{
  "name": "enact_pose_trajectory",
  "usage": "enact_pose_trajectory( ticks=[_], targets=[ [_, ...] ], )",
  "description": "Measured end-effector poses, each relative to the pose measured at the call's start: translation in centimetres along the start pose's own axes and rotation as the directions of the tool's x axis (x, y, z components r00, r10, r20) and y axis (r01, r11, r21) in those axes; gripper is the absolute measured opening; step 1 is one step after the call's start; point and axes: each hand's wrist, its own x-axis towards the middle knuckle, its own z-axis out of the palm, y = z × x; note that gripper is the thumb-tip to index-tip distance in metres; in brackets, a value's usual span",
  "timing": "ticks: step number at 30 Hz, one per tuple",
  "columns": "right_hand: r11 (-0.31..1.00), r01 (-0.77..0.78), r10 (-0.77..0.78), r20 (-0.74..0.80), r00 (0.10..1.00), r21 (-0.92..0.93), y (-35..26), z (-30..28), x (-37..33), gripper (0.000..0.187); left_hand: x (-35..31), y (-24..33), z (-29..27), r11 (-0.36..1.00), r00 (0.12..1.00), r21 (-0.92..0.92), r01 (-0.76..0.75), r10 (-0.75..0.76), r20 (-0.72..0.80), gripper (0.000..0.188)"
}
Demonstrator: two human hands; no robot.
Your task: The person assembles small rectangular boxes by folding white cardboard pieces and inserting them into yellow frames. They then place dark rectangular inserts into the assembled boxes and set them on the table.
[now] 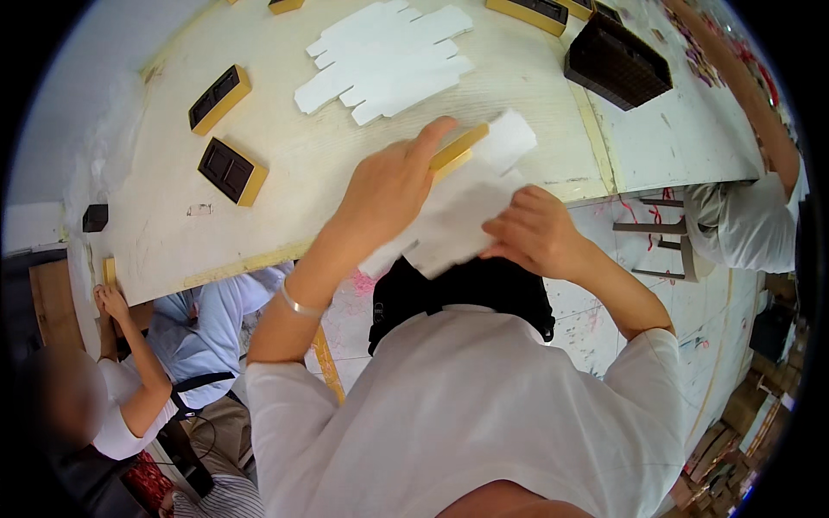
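Observation:
My left hand (389,190) is closed round a small gold box (459,150), its thumb pointing away from me. Under that box is an unfolded white carton blank (462,207), which overhangs the table's near edge toward my lap. At the blank's right side my right hand (537,231) has its fingers curled in, pinching the paper edge. Beyond my hands lies a stack of flat white carton blanks (389,60) with notched flaps. Two gold boxes with dark divided insides, one farther (219,99) and one nearer (233,171), rest to the left.
A dark brown woven basket (617,65) stands at the far right, beside more gold boxes (531,13). A small black block (95,217) sits at the table's left end. One person (138,388) works at left; another person's arm (743,78) reaches in at right, near a stool (682,237).

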Motion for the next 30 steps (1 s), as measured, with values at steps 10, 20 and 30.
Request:
enact_pose_trajectory(
  ticks=[10,20,30],
  targets=[
    [0.982,0.114,-0.106,0.060,0.993,-0.148,0.0,3.5,2.4,0.024,1.9,-2.0,0.3,0.992,0.996,0.085,-0.092,0.090,0.028,0.022],
    [0.954,-0.284,0.216,0.445,0.869,0.091,2.3,2.9,8.0,0.012,2.0,-2.5,0.1,0.993,0.994,0.077,-0.095,0.091,0.054,0.025],
    [0.971,-0.234,0.218,0.220,0.951,0.051,-1.7,2.2,3.7,0.022,1.0,-0.6,0.3,0.996,0.998,-0.077,0.038,-0.043,-0.055,0.055]
  ],
)
